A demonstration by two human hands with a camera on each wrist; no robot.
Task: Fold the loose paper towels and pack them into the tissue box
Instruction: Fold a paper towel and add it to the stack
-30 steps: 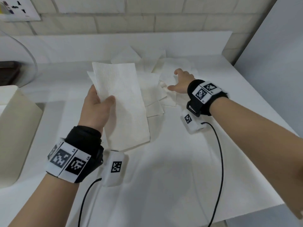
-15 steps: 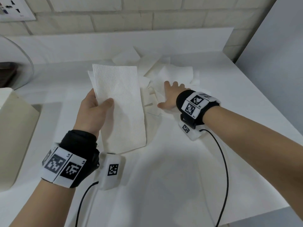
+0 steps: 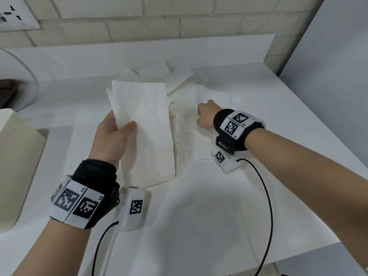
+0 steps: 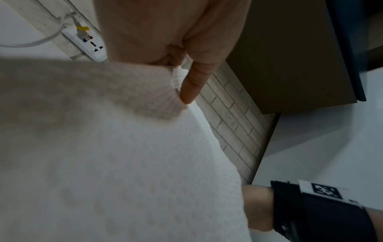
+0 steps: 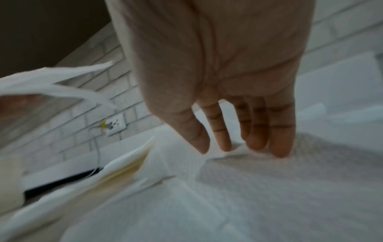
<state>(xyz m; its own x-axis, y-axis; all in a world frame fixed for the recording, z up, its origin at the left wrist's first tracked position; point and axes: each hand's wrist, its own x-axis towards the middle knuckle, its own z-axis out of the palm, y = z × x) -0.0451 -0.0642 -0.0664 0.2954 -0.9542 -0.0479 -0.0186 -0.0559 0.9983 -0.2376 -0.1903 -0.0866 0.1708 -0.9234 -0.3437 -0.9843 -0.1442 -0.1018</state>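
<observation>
White table (image 3: 199,216) is still bearing loose paper towels (image 3: 179,78); left hand (image 3: 111,136) is gripping a folded stack (image 3: 143,126), right hand (image 3: 205,114), fingers extended, is touching another sheet (image 3: 201,148); nothing packed yet.

Head view: bright, even overhead light, soft arm shadows on the white table (image 3: 199,216), bowed lines at frame edges; both wrist views are dimmer and grainy, the right wrist view motion-blurred, the left wrist view soft at close range.

Paper towel (image 3: 143,124) embossed, matt; table (image 3: 199,226) smooth white; wall (image 3: 159,18) matt brick.
</observation>
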